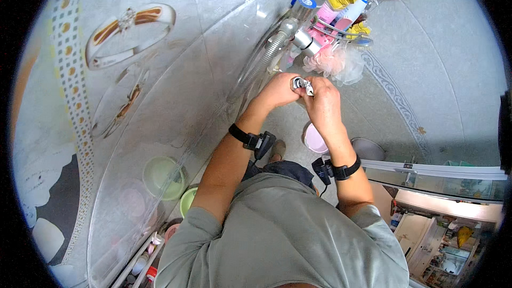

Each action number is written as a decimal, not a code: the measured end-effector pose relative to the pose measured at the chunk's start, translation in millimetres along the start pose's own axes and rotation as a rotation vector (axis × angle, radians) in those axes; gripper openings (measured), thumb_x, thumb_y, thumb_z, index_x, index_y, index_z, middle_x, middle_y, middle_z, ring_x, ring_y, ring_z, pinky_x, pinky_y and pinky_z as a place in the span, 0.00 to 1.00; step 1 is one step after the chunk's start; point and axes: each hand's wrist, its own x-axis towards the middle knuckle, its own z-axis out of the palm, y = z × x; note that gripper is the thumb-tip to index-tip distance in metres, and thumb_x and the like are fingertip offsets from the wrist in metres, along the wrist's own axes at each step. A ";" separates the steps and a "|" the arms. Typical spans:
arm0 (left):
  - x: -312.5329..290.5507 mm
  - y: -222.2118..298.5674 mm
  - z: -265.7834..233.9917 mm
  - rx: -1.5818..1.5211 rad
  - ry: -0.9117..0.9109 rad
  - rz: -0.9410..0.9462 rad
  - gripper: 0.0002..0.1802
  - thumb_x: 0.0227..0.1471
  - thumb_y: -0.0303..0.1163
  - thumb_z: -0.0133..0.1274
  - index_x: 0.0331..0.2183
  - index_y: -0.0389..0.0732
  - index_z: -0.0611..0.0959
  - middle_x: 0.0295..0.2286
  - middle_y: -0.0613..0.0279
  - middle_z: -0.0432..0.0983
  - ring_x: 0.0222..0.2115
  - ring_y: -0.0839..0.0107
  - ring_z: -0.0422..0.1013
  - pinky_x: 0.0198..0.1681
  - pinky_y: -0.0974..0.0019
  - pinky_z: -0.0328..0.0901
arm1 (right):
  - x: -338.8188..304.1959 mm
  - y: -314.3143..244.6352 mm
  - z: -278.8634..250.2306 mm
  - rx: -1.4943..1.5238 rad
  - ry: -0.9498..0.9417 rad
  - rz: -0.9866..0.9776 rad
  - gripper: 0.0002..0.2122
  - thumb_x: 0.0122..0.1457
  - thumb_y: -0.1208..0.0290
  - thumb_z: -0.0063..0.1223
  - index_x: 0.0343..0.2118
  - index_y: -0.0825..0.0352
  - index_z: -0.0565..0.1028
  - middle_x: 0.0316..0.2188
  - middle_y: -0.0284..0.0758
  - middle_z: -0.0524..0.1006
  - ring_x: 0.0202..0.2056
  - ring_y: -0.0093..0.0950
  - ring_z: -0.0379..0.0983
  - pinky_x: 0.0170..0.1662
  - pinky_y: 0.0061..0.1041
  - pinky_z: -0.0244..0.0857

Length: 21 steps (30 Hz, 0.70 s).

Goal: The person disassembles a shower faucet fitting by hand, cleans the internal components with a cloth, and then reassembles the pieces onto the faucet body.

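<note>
Left hand (280,89): forearm reaching forward, fingers curled, gripping a small silvery metal piece (303,84). Right hand (325,101): angled inward, fingertips pinching the same piece; exact contact partly hidden. Metal piece: between both hands, out in front of the torso. Just beyond: pink bath puff (324,62), chrome fitting (306,41), ribbed hose (262,65), bottles (353,10). Lower: pink basin (315,139); green basin (187,201), left of the left arm.

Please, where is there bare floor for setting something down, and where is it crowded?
Bare floor shows between the foot and the pink basin. Crowded: the rack, holding bottles, with bath puffs next to it; and where the left hand and right hand hold a metal piece.
</note>
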 end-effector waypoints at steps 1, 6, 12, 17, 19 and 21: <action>0.5 0.3 2.2 -0.018 0.035 -0.012 0.12 0.40 0.34 0.58 0.24 0.35 0.76 0.24 0.47 0.75 0.26 0.49 0.72 0.28 0.57 0.64 | -1.3 -1.1 4.4 -0.012 0.031 0.041 0.11 0.46 0.73 0.61 0.31 0.70 0.74 0.27 0.47 0.74 0.32 0.46 0.72 0.35 0.39 0.65; 2.5 9.2 5.3 0.006 0.086 -0.036 0.07 0.39 0.28 0.55 0.24 0.37 0.76 0.22 0.49 0.74 0.24 0.53 0.70 0.27 0.59 0.63 | -5.7 -10.5 15.7 0.024 0.155 0.310 0.12 0.46 0.71 0.62 0.30 0.72 0.74 0.25 0.49 0.75 0.30 0.46 0.73 0.35 0.39 0.65; 0.9 7.3 7.7 0.049 0.126 -0.018 0.08 0.39 0.30 0.56 0.24 0.37 0.76 0.22 0.49 0.74 0.24 0.52 0.71 0.27 0.58 0.64 | -7.3 -3.3 15.0 0.028 0.143 0.207 0.12 0.47 0.70 0.61 0.31 0.72 0.74 0.26 0.47 0.75 0.30 0.45 0.73 0.35 0.38 0.66; -0.6 6.7 8.1 0.018 0.110 -0.046 0.13 0.39 0.37 0.59 0.25 0.38 0.79 0.25 0.47 0.76 0.29 0.48 0.72 0.31 0.55 0.66 | 14.5 25.1 -7.2 0.046 -0.103 -0.273 0.11 0.47 0.74 0.58 0.34 0.69 0.75 0.28 0.42 0.74 0.31 0.42 0.72 0.34 0.35 0.67; -4.4 14.2 7.0 0.016 0.063 -0.055 0.14 0.39 0.38 0.60 0.27 0.39 0.80 0.26 0.47 0.76 0.30 0.48 0.73 0.32 0.55 0.67 | 28.5 31.5 -20.5 0.099 -0.267 -0.453 0.11 0.47 0.76 0.57 0.36 0.68 0.74 0.28 0.41 0.73 0.32 0.41 0.72 0.34 0.34 0.67; -4.4 7.9 10.6 0.031 0.080 -0.014 0.14 0.39 0.38 0.60 0.28 0.39 0.81 0.27 0.48 0.77 0.32 0.49 0.73 0.34 0.55 0.67 | 41.7 39.5 -24.6 0.092 -0.368 -0.606 0.11 0.46 0.78 0.53 0.35 0.67 0.73 0.29 0.39 0.73 0.32 0.39 0.72 0.35 0.33 0.67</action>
